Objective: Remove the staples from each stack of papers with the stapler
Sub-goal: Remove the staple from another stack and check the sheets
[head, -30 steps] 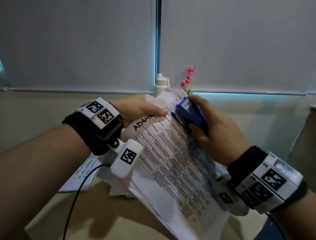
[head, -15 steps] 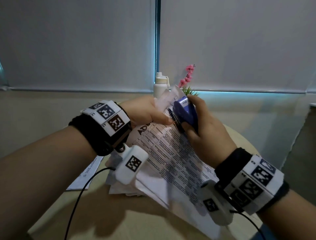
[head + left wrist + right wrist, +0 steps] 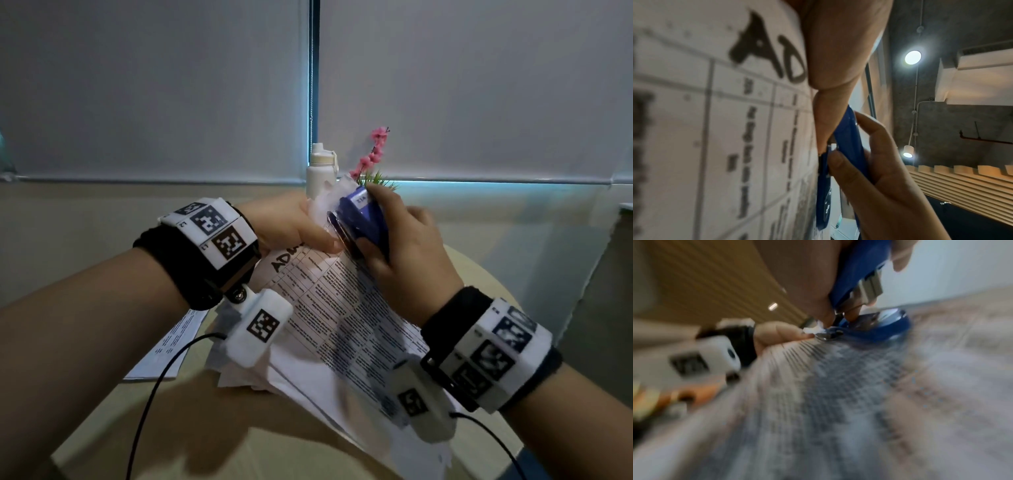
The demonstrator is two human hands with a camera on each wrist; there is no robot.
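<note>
A stack of printed papers [image 3: 329, 308] with a table and bold heading is held tilted up off the table. My left hand [image 3: 301, 229] pinches its top corner, thumb on the front of the sheet [image 3: 694, 129]. My right hand [image 3: 404, 253] grips a blue stapler [image 3: 363, 219] pressed against that same corner, right beside my left thumb. In the right wrist view the stapler's [image 3: 863, 288] metal tip meets the paper edge [image 3: 818, 386] next to my left thumb; that picture is blurred. The staple itself is not visible.
More loose papers [image 3: 164, 342] lie on the round beige table [image 3: 239, 445] under my left wrist. A white bottle [image 3: 320, 171] and a pink artificial flower [image 3: 371, 154] stand at the table's far edge by the window blinds. Cables trail from both wrists.
The paper stack has been raised and tilted more upright. My right hand has brought the stapler up to the top corner, closer to my left thumb.
</note>
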